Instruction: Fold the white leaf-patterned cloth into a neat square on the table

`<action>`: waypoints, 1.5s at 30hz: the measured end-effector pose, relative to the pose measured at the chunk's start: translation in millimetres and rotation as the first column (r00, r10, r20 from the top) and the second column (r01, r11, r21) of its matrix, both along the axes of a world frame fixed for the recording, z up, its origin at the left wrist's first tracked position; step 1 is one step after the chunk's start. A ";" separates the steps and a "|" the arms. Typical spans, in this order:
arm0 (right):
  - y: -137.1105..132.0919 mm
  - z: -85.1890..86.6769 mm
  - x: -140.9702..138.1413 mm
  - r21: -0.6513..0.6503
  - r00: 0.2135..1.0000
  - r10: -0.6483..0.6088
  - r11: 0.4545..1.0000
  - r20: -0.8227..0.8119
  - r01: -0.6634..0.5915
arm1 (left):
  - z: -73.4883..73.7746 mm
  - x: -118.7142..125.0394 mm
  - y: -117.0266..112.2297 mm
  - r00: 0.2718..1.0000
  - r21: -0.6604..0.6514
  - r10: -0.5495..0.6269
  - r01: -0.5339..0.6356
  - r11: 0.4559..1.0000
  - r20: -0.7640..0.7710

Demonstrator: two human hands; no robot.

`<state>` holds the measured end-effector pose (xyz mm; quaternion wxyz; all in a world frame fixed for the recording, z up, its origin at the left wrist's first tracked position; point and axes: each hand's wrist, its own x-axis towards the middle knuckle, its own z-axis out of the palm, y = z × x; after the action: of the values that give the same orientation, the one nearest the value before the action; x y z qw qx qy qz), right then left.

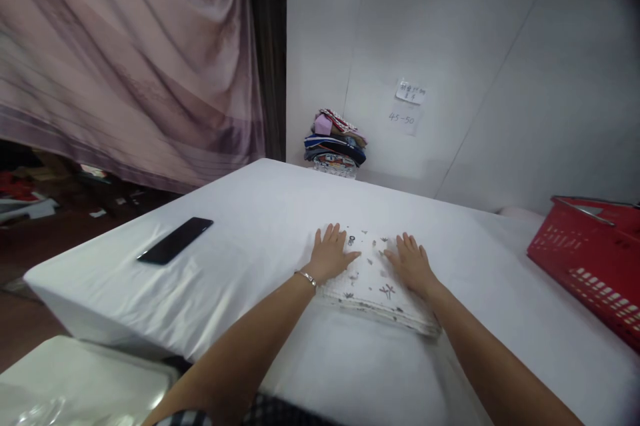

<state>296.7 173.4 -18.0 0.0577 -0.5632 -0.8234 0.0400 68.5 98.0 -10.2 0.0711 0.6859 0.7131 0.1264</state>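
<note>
A folded white cloth [373, 279] with small grey-brown printed motifs lies on the white-covered table [240, 226]. Its layers show along the near edge. My left hand [330, 254] rests flat on the cloth's left side, fingers spread. On the right side of the same cloth lies my right hand [413, 263], palm down with the fingers apart. Neither hand grips anything. A bracelet [306, 277] circles my left wrist.
Left on the table is a black phone [176, 241]. A stack of folded clothes [336, 143] stands at the far edge by the wall. A red plastic basket [590, 266] sits at the right. A pink curtain [140, 59] hangs at left; paper notes [410, 91] are on the wall.
</note>
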 end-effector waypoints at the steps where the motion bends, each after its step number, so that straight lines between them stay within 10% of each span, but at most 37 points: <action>1: 8.2 -4.5 -2.1 -0.010 1.000 -0.020 1.000 0.012 0.020 | -5.5 -1.1 4.3 1.000 -0.018 0.023 -0.023 1.000 0.002; 10: 23.3 -39.1 6.2 0.063 1.000 0.004 0.998 0.008 -0.004 | -25.2 -6.8 3.4 0.992 -0.037 0.039 -0.035 0.999 0.121; 28: 38.7 -23.9 22.5 -0.138 0.934 -0.133 0.986 -0.332 0.091 | -22.9 -8.0 3.0 0.987 -0.007 0.039 -0.038 0.999 0.156; 36: 7.0 -4.0 51.2 -0.484 0.566 -0.525 0.842 -0.635 0.237 | -11.5 -30.2 0.7 0.765 -0.072 0.285 -0.300 0.951 0.577; 45: -21.7 11.8 65.0 -0.726 0.501 -0.678 0.675 -0.539 0.132 | -10.9 -44.1 -0.4 0.719 -0.242 0.398 -0.316 0.917 0.570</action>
<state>361.7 151.7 -6.2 0.2346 -0.6619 -0.4853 0.5209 24.4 97.7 -21.1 0.3144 0.4516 0.7771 0.3055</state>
